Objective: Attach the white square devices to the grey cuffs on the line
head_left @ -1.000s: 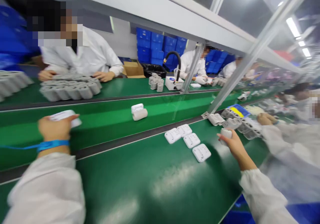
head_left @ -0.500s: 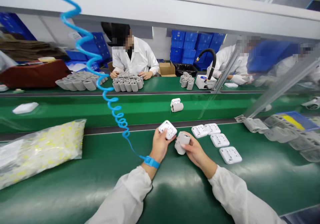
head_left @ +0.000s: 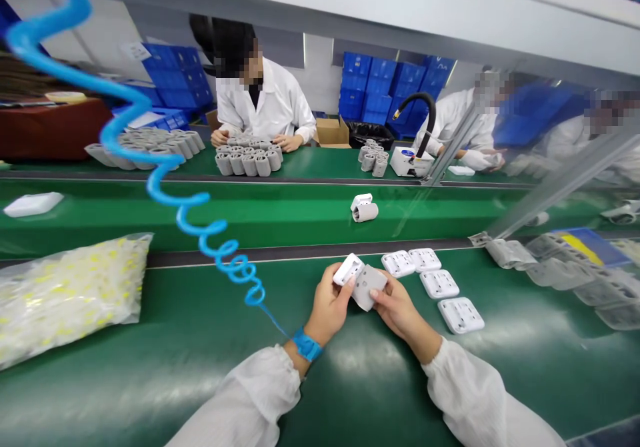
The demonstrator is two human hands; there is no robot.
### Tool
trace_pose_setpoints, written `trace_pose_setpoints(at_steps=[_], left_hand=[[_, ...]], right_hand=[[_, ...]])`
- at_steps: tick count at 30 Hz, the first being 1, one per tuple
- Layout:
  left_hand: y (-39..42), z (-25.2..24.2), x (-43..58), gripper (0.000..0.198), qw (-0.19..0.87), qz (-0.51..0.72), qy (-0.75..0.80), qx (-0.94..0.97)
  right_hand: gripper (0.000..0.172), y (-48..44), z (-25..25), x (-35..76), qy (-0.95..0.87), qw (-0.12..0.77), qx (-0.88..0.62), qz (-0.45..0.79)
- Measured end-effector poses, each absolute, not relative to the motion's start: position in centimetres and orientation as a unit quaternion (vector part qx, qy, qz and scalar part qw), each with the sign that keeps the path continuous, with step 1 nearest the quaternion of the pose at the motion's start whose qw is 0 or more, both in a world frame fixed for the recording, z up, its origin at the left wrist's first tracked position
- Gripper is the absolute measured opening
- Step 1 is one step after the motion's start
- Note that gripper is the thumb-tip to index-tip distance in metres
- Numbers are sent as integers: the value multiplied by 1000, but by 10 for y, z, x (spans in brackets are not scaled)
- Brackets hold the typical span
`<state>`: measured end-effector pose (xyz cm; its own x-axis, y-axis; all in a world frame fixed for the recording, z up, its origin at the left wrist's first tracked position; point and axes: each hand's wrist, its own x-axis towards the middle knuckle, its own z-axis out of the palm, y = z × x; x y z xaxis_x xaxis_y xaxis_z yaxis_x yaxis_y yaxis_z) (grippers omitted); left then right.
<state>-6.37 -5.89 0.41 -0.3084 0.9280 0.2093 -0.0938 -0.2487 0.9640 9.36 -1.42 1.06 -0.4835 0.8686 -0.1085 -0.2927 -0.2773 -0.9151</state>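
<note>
Closed around a white square plastic housing point(head_left: 349, 269) is my left hand point(head_left: 327, 307), its thumb reaching onto the grey part beside it. My right hand point(head_left: 400, 307) grips that grey shell-like part point(head_left: 369, 287) between thumb and fingers. The two parts meet and overlap in front of me, above the green work surface point(head_left: 350, 394). A blue wrist strap point(head_left: 306, 344) with a coiled cord point(head_left: 220, 244) is on my left wrist. To the right of my hands lie several white housings point(head_left: 439, 284) with their slotted inner sides up.
A bag of white and yellow small parts point(head_left: 75, 297) lies at left. On the green belt point(head_left: 280, 217) ahead sit a white piece and a grey part point(head_left: 365, 212). Clear plastic trays point(head_left: 590, 277) stand at right. A co-worker point(head_left: 265, 100) sits opposite behind rows of grey parts point(head_left: 247, 160).
My hands have brought the white housing and the grey part together; they were apart before. The grey part has turned to show a flatter face. The pair on the belt appears further right.
</note>
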Motion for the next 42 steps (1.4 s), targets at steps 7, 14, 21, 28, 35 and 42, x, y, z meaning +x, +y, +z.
trace_pose_setpoints(at_steps=[7,14,21,28,35,42], left_hand=[[-63,0,-66,38,377,616,486,493],[-67,2,-70,42,331,580,498,553],[-69,12,-75,69,277,486,472,681],[-67,19,-77,67,303,427,478,705],[-67,16,-77,63,328,436,473,692],[-59,13,-75,47,462,522,474,538]], right_hand=[[53,-14,11,96,-447,390,-324,737],[53,-16,17,94,-426,385,-339,745],[54,-15,27,99,-438,354,-409,719],[50,-13,29,105,-495,274,-442,697],[52,-17,35,103,-525,243,-453,678],[73,-18,36,112,-565,172,-383,710]])
